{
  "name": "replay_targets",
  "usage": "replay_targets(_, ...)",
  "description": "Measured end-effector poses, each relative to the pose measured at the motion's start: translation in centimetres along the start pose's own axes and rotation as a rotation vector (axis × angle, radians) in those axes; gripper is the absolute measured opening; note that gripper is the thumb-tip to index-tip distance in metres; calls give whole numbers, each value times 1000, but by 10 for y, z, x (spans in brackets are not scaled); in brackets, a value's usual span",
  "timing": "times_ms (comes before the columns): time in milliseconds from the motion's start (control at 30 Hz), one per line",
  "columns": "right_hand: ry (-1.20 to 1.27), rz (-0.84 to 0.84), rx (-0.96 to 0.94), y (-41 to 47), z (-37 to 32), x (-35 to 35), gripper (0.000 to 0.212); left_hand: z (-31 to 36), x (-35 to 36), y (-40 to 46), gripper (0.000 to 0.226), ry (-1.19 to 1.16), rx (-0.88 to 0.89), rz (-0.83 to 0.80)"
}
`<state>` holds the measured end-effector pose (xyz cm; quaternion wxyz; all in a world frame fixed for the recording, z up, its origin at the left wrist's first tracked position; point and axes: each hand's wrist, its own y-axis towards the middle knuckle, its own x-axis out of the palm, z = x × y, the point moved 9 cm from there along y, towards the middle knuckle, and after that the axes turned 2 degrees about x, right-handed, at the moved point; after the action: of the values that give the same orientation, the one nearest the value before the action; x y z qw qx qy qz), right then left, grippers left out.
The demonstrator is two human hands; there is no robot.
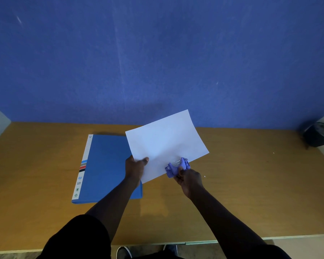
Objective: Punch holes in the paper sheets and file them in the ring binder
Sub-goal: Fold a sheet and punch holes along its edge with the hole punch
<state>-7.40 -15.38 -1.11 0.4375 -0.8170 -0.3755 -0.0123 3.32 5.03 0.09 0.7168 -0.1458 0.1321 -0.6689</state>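
A white paper sheet is held tilted above the wooden table. My left hand pinches its near left corner, thumb on top. My right hand grips a small purple hole punch, which sits on the sheet's near edge. A closed blue ring binder lies flat on the table to the left, partly under the sheet and my left forearm.
A blue wall rises right behind the table. A dark object stands at the table's far right corner. A tiny white speck lies near my right hand. The table's front edge runs close to my body, with shoes visible below.
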Motion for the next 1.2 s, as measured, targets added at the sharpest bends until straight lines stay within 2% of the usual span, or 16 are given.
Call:
replay_targets(300,-9,-52,20,1,5,2,13,4,-1,-1,21,8,10,3)
replay_targets(733,50,-174,29,-4,3,3,19,9,-2,-2,20,-28,24,20)
replay_targets(1000,-25,-72,40,7,4,-32,21,15,-3,-1,21,-22,36,43)
replay_targets(1133,-192,57,61,15,2,-61,25,15,-1,-1,21,16,47,33)
replay_targets(1200,-318,129,54,16,-3,-78,12,15,-1,0,22,53,51,29)
